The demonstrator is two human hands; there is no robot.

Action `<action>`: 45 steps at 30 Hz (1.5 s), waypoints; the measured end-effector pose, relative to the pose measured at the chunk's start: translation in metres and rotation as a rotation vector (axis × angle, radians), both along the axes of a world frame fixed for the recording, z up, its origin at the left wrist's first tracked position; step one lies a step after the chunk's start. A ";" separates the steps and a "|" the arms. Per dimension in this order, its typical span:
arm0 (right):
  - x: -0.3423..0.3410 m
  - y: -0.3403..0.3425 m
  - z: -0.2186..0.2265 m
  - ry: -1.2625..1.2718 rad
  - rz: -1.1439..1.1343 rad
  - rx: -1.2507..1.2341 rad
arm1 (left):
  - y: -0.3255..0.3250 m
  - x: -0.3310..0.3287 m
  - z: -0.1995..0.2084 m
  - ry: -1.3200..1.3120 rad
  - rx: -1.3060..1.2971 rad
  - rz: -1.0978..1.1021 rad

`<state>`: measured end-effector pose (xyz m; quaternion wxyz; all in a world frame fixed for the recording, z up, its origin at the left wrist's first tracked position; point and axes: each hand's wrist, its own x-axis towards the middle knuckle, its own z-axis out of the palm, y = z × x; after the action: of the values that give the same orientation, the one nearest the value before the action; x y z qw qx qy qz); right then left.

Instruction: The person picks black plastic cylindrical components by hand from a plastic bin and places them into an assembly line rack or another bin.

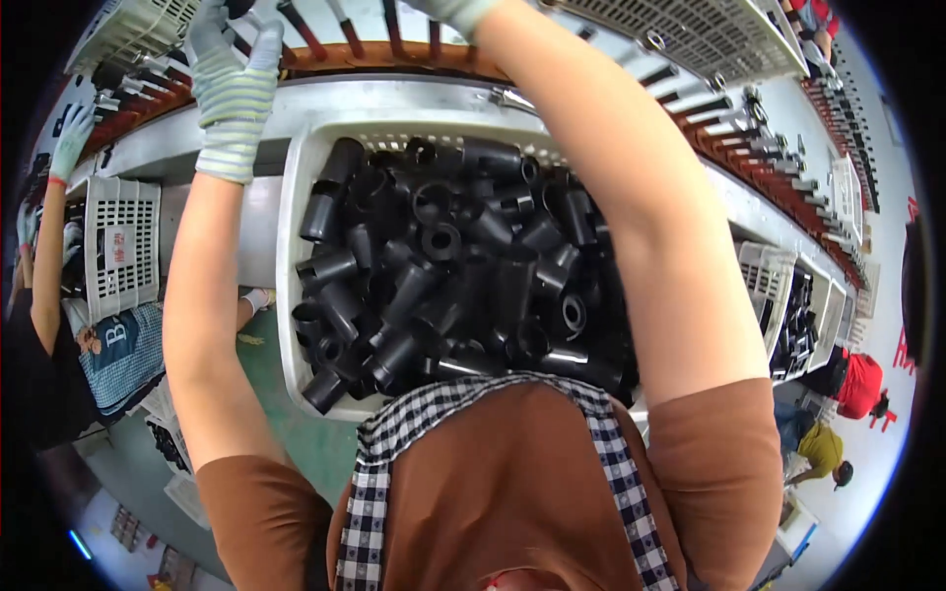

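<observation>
My left hand (235,94), in a white and grey striped glove, reaches over the metal ledge to the row of rods. Its thumb and fingers close about a dark piece (239,8) that the upper edge cuts off, so its kind is unclear. Of my right hand (455,10) only the gloved wrist part shows at the upper edge; its fingers are out of view. Close to both lie red-brown rods with black ends (392,28), standing in a row. Below my forearms is a white plastic crate (292,256) heaped with short black tubes (409,286), some with slots.
A metal ledge (325,98) runs beyond the crate. White baskets stand at the upper right (709,39) and left (123,236). At the far left, a co-worker's gloved hand (74,138) is near the rods. Other people (857,379) are at the right.
</observation>
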<state>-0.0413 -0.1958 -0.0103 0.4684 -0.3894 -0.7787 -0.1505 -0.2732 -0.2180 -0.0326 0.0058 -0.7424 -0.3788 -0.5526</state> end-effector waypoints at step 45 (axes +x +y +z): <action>0.221 -0.242 0.027 0.783 -0.209 -0.618 | 0.011 0.196 0.002 0.213 -0.240 -0.368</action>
<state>0.1794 -0.4375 0.0165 0.5705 -0.6126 -0.5098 0.1984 -0.0774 -0.2073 -0.0302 -0.1431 -0.8484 -0.2973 -0.4140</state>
